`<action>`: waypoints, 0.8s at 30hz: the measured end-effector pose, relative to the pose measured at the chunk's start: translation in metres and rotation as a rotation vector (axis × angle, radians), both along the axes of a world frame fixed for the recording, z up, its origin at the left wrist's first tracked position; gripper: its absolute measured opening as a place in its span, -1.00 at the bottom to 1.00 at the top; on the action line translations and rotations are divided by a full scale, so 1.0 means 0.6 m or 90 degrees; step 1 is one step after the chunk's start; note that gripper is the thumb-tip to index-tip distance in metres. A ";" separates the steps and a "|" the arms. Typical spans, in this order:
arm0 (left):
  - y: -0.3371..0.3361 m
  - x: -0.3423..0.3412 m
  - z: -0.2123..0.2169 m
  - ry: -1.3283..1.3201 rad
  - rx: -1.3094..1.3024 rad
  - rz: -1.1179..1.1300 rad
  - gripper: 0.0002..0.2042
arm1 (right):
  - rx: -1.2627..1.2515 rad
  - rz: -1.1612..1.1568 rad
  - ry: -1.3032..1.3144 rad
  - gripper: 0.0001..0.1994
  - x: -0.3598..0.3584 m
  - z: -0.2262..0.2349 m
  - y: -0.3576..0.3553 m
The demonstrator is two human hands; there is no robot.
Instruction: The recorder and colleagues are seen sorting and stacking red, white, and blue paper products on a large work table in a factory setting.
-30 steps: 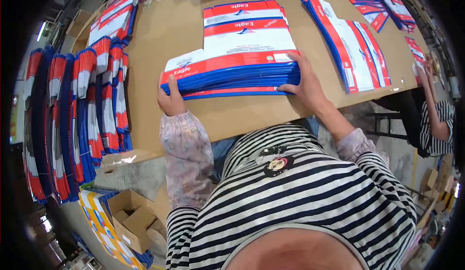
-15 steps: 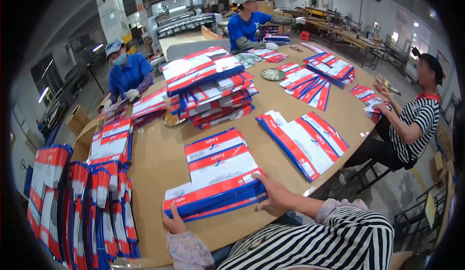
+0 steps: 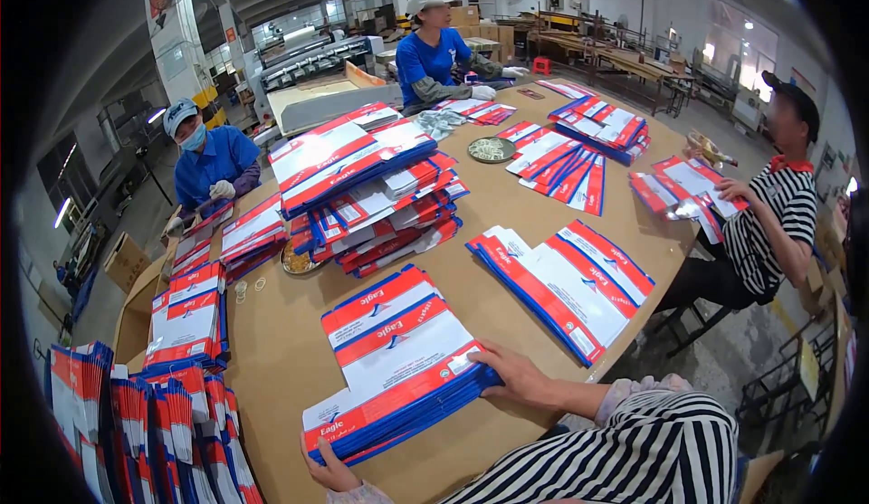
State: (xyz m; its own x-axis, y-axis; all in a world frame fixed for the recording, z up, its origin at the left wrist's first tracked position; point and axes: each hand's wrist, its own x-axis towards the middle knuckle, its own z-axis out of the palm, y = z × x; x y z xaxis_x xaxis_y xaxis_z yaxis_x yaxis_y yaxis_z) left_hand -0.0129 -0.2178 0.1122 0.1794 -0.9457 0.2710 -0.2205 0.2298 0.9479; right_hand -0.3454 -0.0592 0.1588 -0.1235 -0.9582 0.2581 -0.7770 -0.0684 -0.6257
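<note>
A stack of flat, unfolded cartons [image 3: 398, 346], printed red, white and blue, lies on the brown table in front of me. My left hand [image 3: 333, 470] grips its near left corner, some of its fingers out of sight by the edge. At the right end, my right hand [image 3: 514, 375] clasps the stack's side, fingertips on the top sheet and thumb lower down. The blue edges of the layered sheets show between my hands. Just beyond my right hand rests a second stack of the same flat cartons [image 3: 566, 291], touched by nobody.
A tall, uneven carton pile [image 3: 362, 178] stands mid-table. Dishes [image 3: 491, 149] hold small items, and loose rubber bands [image 3: 260, 283] lie at left. Upright bundles [image 3: 167, 432] fill the left side. Co-workers sit or stand around the table [image 3: 434, 273]; one at right holds a carton [image 3: 688, 187].
The view has shifted, and the stack between my hands sits slightly more tilted. Both hands keep their hold. The co-worker at right has raised and spread a flat carton.
</note>
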 end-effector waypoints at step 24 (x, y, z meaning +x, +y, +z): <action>-0.009 -0.019 0.022 -0.056 -0.004 -0.002 -0.57 | -0.043 0.149 0.266 -0.32 0.064 0.038 -0.202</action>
State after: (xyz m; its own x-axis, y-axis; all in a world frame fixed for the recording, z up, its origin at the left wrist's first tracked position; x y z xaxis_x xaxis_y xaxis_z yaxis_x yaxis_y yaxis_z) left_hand -0.0240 -0.2233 0.1256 0.1522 -0.9442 0.2921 -0.3027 0.2368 0.9232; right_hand -0.3071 -0.1806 0.1819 0.2205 -0.9274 0.3021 -0.9199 -0.3007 -0.2517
